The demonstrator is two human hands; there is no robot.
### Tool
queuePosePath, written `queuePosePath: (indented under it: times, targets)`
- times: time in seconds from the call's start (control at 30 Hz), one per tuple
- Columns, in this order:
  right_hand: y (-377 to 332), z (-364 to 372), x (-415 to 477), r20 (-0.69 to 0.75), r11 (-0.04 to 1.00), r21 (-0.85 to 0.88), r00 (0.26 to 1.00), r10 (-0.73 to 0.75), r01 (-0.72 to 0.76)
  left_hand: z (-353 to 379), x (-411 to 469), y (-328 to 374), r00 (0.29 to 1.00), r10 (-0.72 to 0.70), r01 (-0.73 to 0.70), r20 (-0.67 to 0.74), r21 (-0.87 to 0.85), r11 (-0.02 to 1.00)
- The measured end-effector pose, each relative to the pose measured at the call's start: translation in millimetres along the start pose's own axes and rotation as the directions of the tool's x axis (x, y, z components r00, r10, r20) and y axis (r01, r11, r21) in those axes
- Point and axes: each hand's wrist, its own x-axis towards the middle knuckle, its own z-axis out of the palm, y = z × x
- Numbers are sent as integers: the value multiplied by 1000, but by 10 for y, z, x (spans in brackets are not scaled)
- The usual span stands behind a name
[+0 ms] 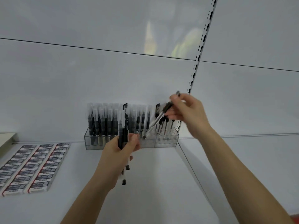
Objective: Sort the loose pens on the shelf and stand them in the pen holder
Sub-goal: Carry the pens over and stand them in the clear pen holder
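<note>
A clear plastic pen holder (166, 142) stands against the back wall of the white shelf (153, 183), with several black-and-clear pens upright in it. My left hand (119, 152) is in front of the holder and grips a small bunch of pens (123, 135) held upright. My right hand (187, 110) is above the holder's right half. It holds one clear pen with a black grip (155, 122) at a slant, its lower tip down at the holder's top near the middle.
Rows of small boxed erasers (32, 165) lie flat on the shelf at the left. A slotted metal upright (196, 65) runs up the back wall behind the holder's right end. A shelf seam (191, 164) runs toward me at the right.
</note>
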Motion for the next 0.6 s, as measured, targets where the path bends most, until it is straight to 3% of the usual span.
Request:
queuePosePath:
  times: [0.07, 0.13, 0.27, 0.43, 0.6]
  targets:
    - [-8, -145, 116, -145, 996, -80, 988, -60, 49, -61, 2, 6, 999, -34, 34, -16, 10, 999]
    - [55, -208, 200, -202, 970, -227, 971, -131, 83, -101, -18, 20, 999, -44, 44, -11, 2, 999]
    - [264, -145, 267, -143, 897, -432, 974, -173, 95, -122, -11, 10, 1000, -20, 21, -16, 62, 998]
    - [393, -60, 303, -80, 885, -458, 987, -140, 88, -147, 9, -32, 999, -6, 8, -33, 82, 997]
    - [582, 17, 265, -5, 816, -578, 1000, -31, 23, -160, -12, -10, 999, 29, -29, -34, -21, 999]
